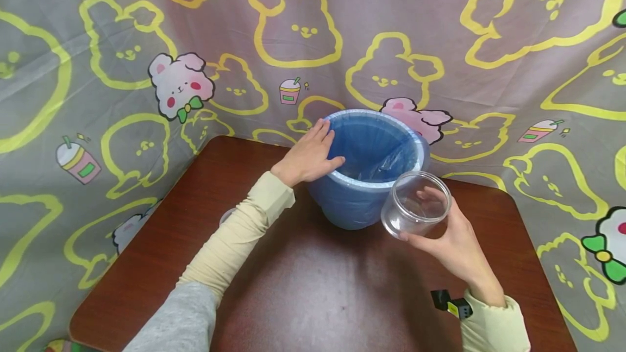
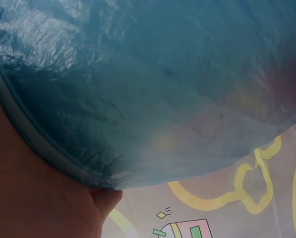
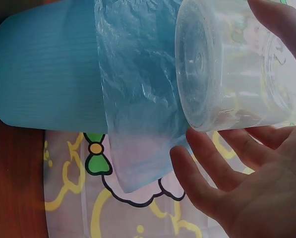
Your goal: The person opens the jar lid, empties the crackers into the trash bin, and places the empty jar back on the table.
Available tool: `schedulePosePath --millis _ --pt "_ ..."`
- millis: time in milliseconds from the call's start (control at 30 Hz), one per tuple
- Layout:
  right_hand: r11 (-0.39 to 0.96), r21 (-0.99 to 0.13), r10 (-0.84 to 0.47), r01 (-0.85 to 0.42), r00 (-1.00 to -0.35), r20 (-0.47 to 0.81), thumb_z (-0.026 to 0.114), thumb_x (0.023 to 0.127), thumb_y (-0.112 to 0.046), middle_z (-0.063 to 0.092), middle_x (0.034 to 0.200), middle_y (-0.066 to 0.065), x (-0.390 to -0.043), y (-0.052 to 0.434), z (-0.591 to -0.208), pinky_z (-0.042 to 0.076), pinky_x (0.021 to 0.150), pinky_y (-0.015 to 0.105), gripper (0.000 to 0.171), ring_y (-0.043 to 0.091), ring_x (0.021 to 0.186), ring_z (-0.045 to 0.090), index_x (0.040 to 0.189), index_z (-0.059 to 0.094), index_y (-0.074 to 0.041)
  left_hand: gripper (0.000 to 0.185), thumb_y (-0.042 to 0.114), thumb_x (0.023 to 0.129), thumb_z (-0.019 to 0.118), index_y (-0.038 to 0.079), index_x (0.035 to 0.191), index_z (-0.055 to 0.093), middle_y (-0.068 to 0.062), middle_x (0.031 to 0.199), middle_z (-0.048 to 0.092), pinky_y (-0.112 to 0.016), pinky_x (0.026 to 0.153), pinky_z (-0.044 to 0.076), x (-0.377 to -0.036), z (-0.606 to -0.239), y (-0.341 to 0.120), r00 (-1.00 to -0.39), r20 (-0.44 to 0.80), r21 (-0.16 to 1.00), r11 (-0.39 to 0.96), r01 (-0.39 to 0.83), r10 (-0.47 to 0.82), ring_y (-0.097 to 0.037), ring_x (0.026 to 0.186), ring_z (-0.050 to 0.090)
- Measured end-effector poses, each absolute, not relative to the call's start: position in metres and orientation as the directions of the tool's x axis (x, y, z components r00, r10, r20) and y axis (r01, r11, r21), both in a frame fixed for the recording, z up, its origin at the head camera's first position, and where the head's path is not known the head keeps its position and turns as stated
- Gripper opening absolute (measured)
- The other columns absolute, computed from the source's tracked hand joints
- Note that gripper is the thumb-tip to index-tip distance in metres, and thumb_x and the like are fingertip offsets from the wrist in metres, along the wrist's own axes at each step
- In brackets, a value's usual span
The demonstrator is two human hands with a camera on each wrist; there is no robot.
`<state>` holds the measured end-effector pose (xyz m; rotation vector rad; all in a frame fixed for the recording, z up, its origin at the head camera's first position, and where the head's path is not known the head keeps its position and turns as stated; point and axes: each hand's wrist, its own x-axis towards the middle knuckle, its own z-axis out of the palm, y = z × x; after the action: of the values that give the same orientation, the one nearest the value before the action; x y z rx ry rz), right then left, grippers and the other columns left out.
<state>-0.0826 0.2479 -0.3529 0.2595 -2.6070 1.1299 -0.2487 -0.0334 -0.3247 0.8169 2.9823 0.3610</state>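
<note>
A blue trash bin (image 1: 349, 208) stands on the table, lined with a thin blue plastic bag (image 3: 138, 74) folded over its rim. My left hand (image 1: 309, 157) rests on the bin's left rim, fingers extended and thumb over the opening. In the left wrist view, part of that hand lies along the rim beside the bag. My right hand (image 1: 457, 246) holds a clear plastic jar (image 1: 415, 208) between thumb and fingers, in front of the bin's right side. The jar is tilted, its ringed mouth up and no lid on it.
The brown table (image 1: 313, 287) has rounded corners, and patterned fabric (image 1: 303, 26) hangs around its back and sides. A small pale round thing (image 1: 226, 215) lies on the table, mostly hidden behind the left forearm. Crumpled clear plastic (image 1: 391, 162) shows inside the bin.
</note>
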Motion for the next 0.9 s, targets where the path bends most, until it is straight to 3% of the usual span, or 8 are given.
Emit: schedulePosePath --millis 333,900 --pt "0.675 -0.684 -0.060 -0.277 -0.945 0.323 0.093 0.060 -0.026 0.057 0.131 0.000 -0.081 0.245 -0.353 0.030 0.094 0.018 0.089 0.003 0.116 0.047 0.136 0.046 -0.026 0.080 0.055 0.095 0.040 0.003 0.153 0.020 -0.012 0.163 0.003 -0.039 0.123 0.005 -0.249 -0.324 -0.034 -0.859 0.035 0.230 0.833 0.504 0.510 -0.027 0.151 -0.005" --pt "0.665 -0.682 -0.107 -0.303 -0.943 0.314 0.093 0.060 -0.029 0.058 0.130 0.000 -0.080 0.236 -0.357 0.029 0.094 0.011 0.090 0.005 0.116 0.050 0.136 0.047 -0.025 0.080 0.055 0.096 0.040 0.003 0.153 0.020 -0.012 0.163 0.004 -0.039 0.123 0.005 -0.249 -0.324 -0.034 -0.859 0.039 0.230 0.832 0.504 0.510 -0.026 0.151 -0.005"
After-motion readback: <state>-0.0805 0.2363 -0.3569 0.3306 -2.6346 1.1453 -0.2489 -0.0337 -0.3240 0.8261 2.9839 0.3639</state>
